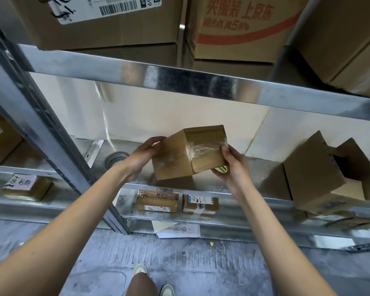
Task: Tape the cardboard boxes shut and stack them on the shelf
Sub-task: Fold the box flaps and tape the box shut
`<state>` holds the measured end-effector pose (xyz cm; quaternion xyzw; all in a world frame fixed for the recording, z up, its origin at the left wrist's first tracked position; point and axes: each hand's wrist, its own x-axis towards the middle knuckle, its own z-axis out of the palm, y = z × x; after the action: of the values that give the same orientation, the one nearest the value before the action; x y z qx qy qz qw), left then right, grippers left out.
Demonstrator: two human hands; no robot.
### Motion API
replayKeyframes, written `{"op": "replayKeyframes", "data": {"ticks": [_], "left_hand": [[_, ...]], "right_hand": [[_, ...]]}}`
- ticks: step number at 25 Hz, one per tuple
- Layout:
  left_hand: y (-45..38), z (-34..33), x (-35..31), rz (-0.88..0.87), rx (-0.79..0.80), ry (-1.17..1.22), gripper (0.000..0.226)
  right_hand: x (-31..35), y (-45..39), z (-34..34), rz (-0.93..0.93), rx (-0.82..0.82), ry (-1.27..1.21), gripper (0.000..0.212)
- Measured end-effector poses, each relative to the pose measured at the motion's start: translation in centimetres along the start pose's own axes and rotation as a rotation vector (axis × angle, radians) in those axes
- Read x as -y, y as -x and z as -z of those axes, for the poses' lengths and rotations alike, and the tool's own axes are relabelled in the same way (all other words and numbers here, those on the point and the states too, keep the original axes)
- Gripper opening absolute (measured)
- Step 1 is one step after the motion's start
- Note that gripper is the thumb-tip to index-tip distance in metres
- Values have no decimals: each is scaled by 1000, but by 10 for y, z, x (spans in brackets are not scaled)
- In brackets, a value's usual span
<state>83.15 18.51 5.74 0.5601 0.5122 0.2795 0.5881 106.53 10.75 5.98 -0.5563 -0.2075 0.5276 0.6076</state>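
Head view: both hands hold a small cardboard box (188, 152) just above the front edge of the middle shelf (239, 189) of a metal rack, box tilted, its near lower corner close to or touching the shelf, cannot tell which. Left hand (143, 154) grips the box's left side, thumb over the upper edge, fingers wrapped behind. Right hand (231, 163) grasps the right lower corner, thumb on the taped face; something small and green-yellow (222, 168) shows between its fingers, unclear what. Clear tape (203, 149) runs across the facing side, so this box looks sealed already. Step in hand, as I judge it: placing the taped box on the shelf. Another cardboard box (320, 176) with open flaps sits at the right end of the same shelf, well apart from the held one; it appears not yet taped. A tape roll (115, 159) lies on the shelf toward the back left, near the upright post (51, 133). Lower shelf holds two small parcels (157, 201) side by side near its front edge. Large cartons (107, 20) fill the top shelf. Next move calls for levelling the box, setting it flat well in from the front edge, then letting go with both hands; tilt risks it tipping off the edge.
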Motion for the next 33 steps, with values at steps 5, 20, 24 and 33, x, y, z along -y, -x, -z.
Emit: {"op": "replayKeyframes", "data": {"ticks": [5,20,24,33], "left_hand": [[-15,5,12,153,79,79,36],[-22,-42,23,15,-64,250,49],[-24,-49,28,-78,-91,226,49],[-23,-54,29,-79,-129,258,45]], "right_hand": [[11,-17,16,-150,-15,-150,10],[-41,-46,38,-7,-433,537,30],[-22,-13,-7,661,-281,994,40],[-56,-5,-83,613,262,1631,74]]}}
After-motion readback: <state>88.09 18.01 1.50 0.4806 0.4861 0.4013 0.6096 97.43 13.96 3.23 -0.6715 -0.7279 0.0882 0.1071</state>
